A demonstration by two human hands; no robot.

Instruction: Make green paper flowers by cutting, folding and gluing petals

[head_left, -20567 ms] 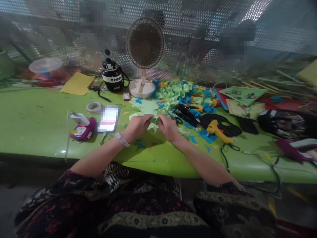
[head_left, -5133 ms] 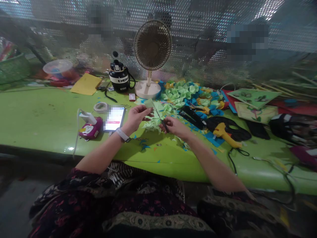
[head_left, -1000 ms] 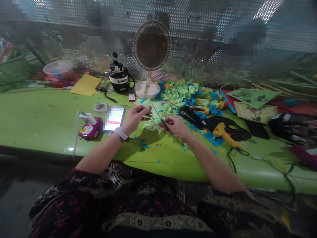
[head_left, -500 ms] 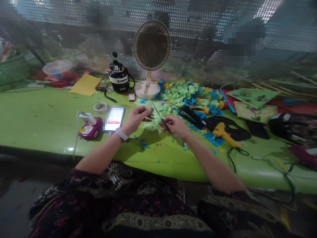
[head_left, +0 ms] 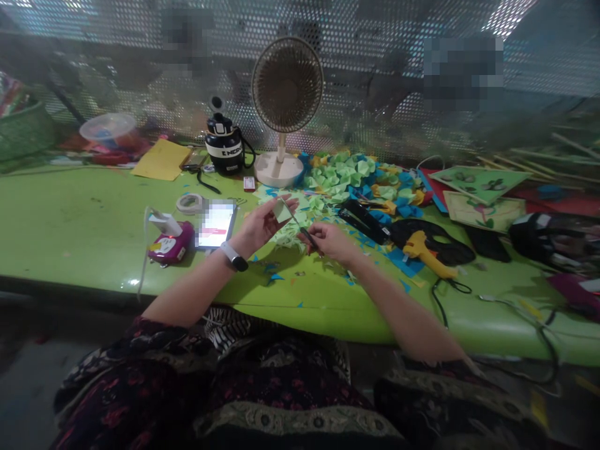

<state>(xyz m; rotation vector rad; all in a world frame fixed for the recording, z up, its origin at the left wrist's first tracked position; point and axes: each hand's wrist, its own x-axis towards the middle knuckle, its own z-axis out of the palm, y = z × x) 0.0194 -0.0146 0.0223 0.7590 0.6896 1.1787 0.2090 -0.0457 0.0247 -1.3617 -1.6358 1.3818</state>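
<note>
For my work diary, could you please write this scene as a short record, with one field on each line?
Left hand: the hand holds a small green paper; watch on the wrist
Right hand: the hand holds scissors, blades reaching to the paper
Under hands: green scraps
Left side: lit phone, tape roll
Right side: black stapler, yellow glue gun
Behind: fan, bottle, pile of folded paper

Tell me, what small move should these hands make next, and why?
Probably a snip at the green paper: the left hand holds it, and the scissors in the right hand point toward it, blades close to its edge.
</note>
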